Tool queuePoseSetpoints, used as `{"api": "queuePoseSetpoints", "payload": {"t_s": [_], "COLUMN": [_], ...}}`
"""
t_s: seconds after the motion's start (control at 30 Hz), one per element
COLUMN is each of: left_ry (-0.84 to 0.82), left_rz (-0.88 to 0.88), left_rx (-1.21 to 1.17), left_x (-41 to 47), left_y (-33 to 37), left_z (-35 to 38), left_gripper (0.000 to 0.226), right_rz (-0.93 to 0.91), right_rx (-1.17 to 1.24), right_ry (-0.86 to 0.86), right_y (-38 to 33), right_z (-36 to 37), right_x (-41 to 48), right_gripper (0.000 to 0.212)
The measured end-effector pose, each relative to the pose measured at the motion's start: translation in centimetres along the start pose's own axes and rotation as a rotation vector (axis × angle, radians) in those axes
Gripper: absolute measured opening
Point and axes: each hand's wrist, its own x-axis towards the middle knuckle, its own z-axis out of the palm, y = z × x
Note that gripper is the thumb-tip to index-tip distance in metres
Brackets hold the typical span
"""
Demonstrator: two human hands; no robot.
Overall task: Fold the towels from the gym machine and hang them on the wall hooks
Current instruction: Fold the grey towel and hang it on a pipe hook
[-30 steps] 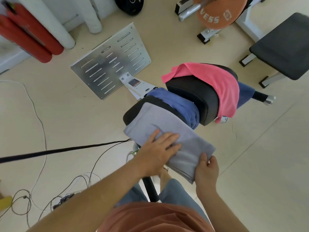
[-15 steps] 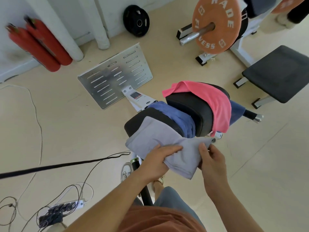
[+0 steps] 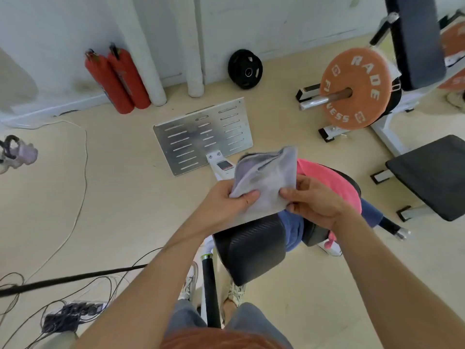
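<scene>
**A:** What could go wrong, read from the left?

**B:** Loose cables (image 3: 75, 293) and a power strip (image 3: 68, 321) are spread on the floor at lower left. A foot could be caught there if a turn is made that way. The wall hooks are not seen.

**A:** And at the hands?

**B:** The folded grey towel (image 3: 269, 180) is held in the air above the machine's black pad (image 3: 249, 248). The left hand (image 3: 224, 207) has its grip closed on the lower left edge, thumb on top. The right hand (image 3: 317, 205) has its grip pinched on the right edge. The upper layers are gaping, so the fold could be lost if either grip is loosened early. How many layers are caught cannot be told.

**A:** Edges and room?

**B:** Open floor is left at mid-left, beside the slotted footplate (image 3: 201, 137). The blue towel (image 3: 293, 230) and pink towel (image 3: 337, 185), draped just below the hands, could be dragged off by a low sweep. Farther right, passage is narrowed by the orange weight plate (image 3: 357, 89) and the black bench (image 3: 432, 172).
</scene>
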Motion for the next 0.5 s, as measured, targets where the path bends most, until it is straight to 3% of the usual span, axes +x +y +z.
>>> {"api": "queuePoseSetpoints", "payload": {"t_s": [0.1,0.23,0.33,0.4,0.5], "left_ry": [0.121,0.118,-0.04,-0.158,-0.188], "left_rz": [0.107,0.213,0.083,-0.083,-0.258], "left_rx": [-0.03,-0.004,-0.036,-0.042,0.032], "left_x": [0.7,0.0,-1.1,-2.2,-3.6], "left_y": [2.9,3.5,-1.0,-4.9,-9.3], "left_z": [-2.5,-3.8,-2.4,-1.0,0.8], "left_gripper": [0.003,0.016,0.014,0.013,0.025], "right_rz": [-0.165,-0.294,-0.137,0.027,0.153], "right_rx": [-0.058,-0.288,-0.538,-0.589,-0.721], "right_ry": [0.095,0.126,0.207,0.121,0.046], "right_y": [-4.0,-4.9,0.0,4.1,9.0], "right_z": [1.5,2.1,1.9,2.1,1.6], "right_x": [0.9,-1.5,-2.6,-3.0,-2.9], "right_gripper": [0.029,0.033,0.029,0.029,0.036]}}
